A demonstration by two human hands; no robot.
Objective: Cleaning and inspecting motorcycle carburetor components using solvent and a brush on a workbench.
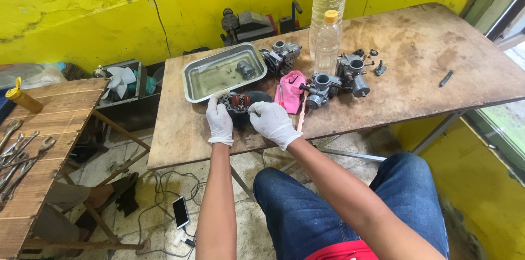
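Both my hands wear white gloves and rest on a worn wooden table (415, 57). My left hand (219, 120) and my right hand (273, 121) together grip a dark carburetor part (242, 104) with reddish-brown pieces on top, held just in front of a metal tray (203, 86). The tray holds yellowish liquid and a small dark part (246, 69). A pink cloth (292, 89) lies right of my right hand.
Three more carburetors (320, 87) (354, 68) (281, 55) and a clear bottle with a yellow cap (327, 41) stand behind the cloth. Wrenches (16, 153) lie on a slatted bench at left. A phone (180, 212) and cables lie on the floor.
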